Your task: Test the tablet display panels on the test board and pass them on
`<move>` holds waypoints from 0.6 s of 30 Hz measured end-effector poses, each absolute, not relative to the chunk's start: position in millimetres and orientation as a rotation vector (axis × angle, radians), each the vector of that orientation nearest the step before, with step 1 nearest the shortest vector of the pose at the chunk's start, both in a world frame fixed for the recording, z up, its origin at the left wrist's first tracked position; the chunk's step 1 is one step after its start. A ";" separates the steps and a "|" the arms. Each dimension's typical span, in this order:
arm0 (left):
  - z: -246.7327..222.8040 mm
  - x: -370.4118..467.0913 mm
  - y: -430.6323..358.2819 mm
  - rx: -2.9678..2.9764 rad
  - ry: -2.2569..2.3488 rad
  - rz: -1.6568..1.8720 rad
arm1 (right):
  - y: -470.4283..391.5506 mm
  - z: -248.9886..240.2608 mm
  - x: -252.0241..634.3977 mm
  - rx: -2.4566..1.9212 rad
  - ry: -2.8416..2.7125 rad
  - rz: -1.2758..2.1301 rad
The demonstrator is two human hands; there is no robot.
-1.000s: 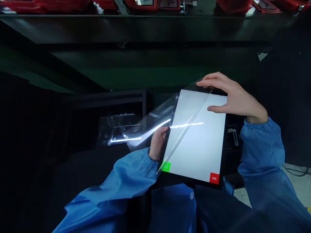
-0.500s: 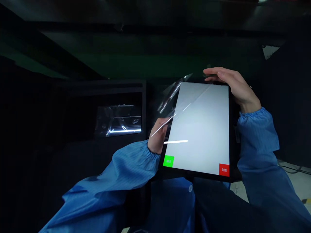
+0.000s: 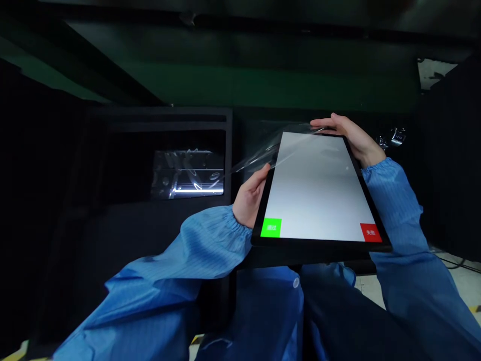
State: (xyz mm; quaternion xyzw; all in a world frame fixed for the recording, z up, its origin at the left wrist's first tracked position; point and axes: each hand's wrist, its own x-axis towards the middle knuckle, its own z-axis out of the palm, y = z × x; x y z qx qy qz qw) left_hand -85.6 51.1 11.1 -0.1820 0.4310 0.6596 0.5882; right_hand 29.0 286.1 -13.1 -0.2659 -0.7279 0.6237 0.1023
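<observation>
A tablet (image 3: 319, 190) with a lit white screen, a green box at lower left and a red box at lower right is held up, tilted. My left hand (image 3: 251, 198) is closed around its left edge, thumb at the front and the other fingers hidden behind. My right hand (image 3: 351, 135) is at the far right corner, its fingers along the top edge and partly hidden by the tablet. A clear plastic film (image 3: 266, 150) lies across the tablet's upper left part and sticks out loose beyond its left edge, above my left thumb.
To the left, a black tray (image 3: 228, 150) holds a dark, shiny panel with wrinkled clear film (image 3: 188, 175). Small shiny pieces (image 3: 398, 136) lie beyond my right wrist. A dark wall or panel stands at the right, and a cable (image 3: 458, 263) runs across the floor.
The tablet has tilted and its lower edge has swung up and to the right. My right fingers have come closer to its top edge. The loose film hangs lower and farther left.
</observation>
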 end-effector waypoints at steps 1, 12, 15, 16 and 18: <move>7.8 -85.8 50.0 -0.384 1.050 1.588 | 286.7 -16.4 29.1 -0.767 -2.127 1.880; -38.4 -92.2 35.9 -0.294 1.291 1.824 | 291.4 -32.0 33.7 -0.662 -1.998 2.045; -25.3 -89.8 40.1 -0.319 1.273 1.822 | 288.8 -30.9 34.0 -0.624 -1.998 2.044; -20.9 -89.6 41.7 -0.321 1.250 1.804 | 287.7 -31.1 33.8 -0.618 -1.998 2.032; -13.6 -89.8 45.0 -0.313 1.175 1.724 | 287.3 -33.5 33.0 -0.624 -1.994 1.965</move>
